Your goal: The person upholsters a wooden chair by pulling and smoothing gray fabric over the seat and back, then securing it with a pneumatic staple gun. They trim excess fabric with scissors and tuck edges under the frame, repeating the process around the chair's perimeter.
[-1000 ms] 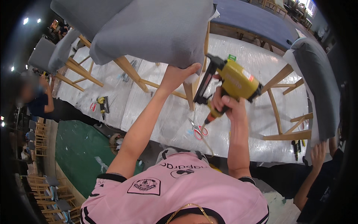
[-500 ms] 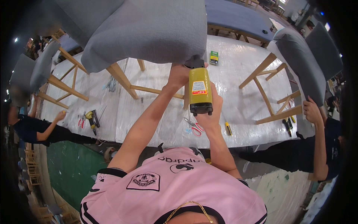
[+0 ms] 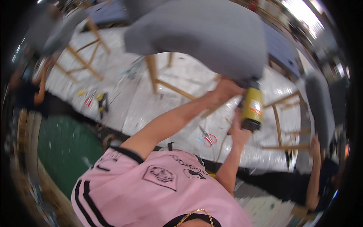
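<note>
A yellow-green staple gun is in my right hand, whose fingers wrap round its grip. Its dark nose meets the lower right corner of a grey upholstered chair. Just left of that nose, my left hand is closed at the fabric's lower edge; the fingertips are partly hidden and blurred. Wooden legs come down from the chair to the table. Red-handled scissors lie below my hands, beside a thin hose.
The table is covered in clear plastic. On its left lie another staple gun and red-handled cutters. Co-workers stand at both sides, a hand of one by the right-hand grey chair. A blue-grey padded surface is behind.
The view has turned, so the chair, both my hands and the staple gun appear farther right. The gun stays at the chair's corner. The left co-worker's hand has risen to a chair.
</note>
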Available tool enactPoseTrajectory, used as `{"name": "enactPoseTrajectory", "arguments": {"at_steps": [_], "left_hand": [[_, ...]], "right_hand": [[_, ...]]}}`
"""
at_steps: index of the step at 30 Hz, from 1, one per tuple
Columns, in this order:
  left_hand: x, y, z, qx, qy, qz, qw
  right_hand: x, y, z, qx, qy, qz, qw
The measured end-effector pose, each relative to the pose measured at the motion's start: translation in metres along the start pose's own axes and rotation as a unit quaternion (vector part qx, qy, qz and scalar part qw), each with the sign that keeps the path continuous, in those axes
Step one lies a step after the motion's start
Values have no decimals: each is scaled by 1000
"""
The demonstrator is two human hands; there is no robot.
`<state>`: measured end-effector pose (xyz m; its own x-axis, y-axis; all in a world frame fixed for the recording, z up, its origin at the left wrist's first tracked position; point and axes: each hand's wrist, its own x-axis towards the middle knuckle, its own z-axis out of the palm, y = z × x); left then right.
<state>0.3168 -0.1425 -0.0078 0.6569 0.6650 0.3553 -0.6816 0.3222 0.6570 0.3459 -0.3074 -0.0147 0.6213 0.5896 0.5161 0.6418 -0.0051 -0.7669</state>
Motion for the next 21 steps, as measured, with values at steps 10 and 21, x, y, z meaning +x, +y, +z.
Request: {"name": "enactPoseTrajectory", "arguments": {"at_steps": [10, 21], "left_hand": [[-114, -25, -79, 511, 103, -2, 853], [-443, 18, -169, 533, 421, -292, 673]], "right_hand": [[-78, 162, -38, -22, -78, 149, 986], [-139, 363, -79, -72, -236, 369, 896]]}}
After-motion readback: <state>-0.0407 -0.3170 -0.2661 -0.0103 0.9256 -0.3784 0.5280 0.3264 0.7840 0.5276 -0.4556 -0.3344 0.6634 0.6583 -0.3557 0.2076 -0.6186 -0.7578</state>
